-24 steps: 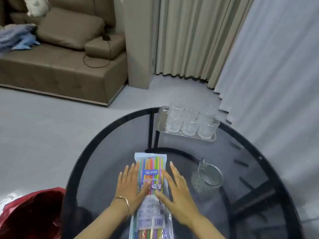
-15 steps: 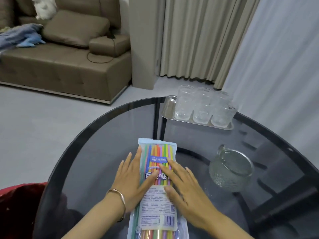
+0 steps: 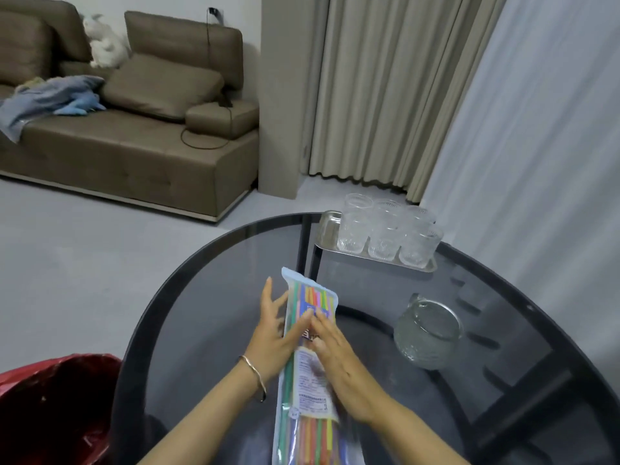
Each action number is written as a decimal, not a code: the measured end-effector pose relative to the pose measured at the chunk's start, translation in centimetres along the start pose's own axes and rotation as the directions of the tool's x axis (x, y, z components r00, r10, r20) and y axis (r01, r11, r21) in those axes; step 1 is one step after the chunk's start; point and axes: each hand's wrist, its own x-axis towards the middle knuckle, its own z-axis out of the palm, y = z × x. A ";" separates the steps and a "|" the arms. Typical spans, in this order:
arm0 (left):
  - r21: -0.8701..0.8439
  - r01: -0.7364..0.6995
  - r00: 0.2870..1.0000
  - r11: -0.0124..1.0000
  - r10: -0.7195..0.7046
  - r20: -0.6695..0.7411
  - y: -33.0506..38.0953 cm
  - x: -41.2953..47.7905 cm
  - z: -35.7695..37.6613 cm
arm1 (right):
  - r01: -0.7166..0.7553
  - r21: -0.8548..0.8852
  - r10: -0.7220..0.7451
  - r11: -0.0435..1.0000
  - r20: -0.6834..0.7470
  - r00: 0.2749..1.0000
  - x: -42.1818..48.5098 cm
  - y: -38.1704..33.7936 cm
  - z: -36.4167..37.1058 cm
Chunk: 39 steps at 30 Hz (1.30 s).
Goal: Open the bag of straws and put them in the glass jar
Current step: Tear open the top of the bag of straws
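— So where is the bag of straws [image 3: 310, 380]?

— Lengthwise between the two forearms, its near end at the lower edge of the view and its sealed far end pointing away over the dark glass table [image 3: 188, 270]. It looks tipped up on its left edge.

— And the hands?

— The left hand [image 3: 271, 333], a bracelet [image 3: 256, 380] on its wrist, lies along the bag's left edge. Its fingers stretch up behind the plastic and its thumb crosses the front, so it holds the bag between them. The right hand [image 3: 339, 357] comes from the other side, palm down, with fingers bent onto the printed label near the left thumb. Blur hides whether it pinches the plastic or only presses it.

— Is the bag sealed?

— The top edge looks whole, with coloured straws inside.

— The glass jar [image 3: 427, 333]?

— Upright on the table, to the right of the hands and apart from them, mouth open.

— Anything else?

— A red bin bag [image 3: 50, 397] sits low on the left, off the table. A metal tray [image 3: 327, 229] of clear glasses [image 3: 382, 243] stands at the far rim. Beyond are a brown sofa [image 3: 117, 156] and pale curtains [image 3: 369, 95].
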 end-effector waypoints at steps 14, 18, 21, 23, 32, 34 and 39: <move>-0.338 -0.085 0.993 0.937 0.052 -0.104 10.1 -8.4 0.2 | 0.037 0.622 0.105 0.782 -0.190 0.976 -4.8 -12.1 -0.4; -0.217 -0.187 0.980 0.958 0.168 -0.103 13.5 -10.3 -0.2 | 0.182 0.608 -0.008 0.773 -0.277 0.961 -7.4 -16.1 -1.7; -0.199 -0.214 0.977 0.956 0.209 -0.046 15.3 -11.8 -0.8 | 0.237 0.630 -0.041 0.740 -0.309 0.950 -9.5 -17.2 -2.2; -0.216 -0.191 0.980 0.958 0.199 0.012 16.0 -13.3 -1.2 | 0.220 0.607 -0.028 0.763 -0.309 0.951 -11.0 -17.1 -2.1; -0.068 -0.066 0.973 0.996 0.079 0.216 18.5 -18.1 -3.6 | 0.157 0.488 -0.084 0.859 -0.168 0.982 -16.5 -20.1 -1.2; -0.042 -0.044 0.964 0.998 0.054 0.259 18.8 -18.4 -4.0 | 0.176 0.486 -0.105 0.856 -0.170 0.980 -17.3 -20.9 -0.8; -0.095 -0.058 0.967 0.994 0.080 0.242 18.8 -19.4 -4.3 | 0.231 0.507 -0.155 0.831 -0.188 0.970 -18.0 -21.7 -0.5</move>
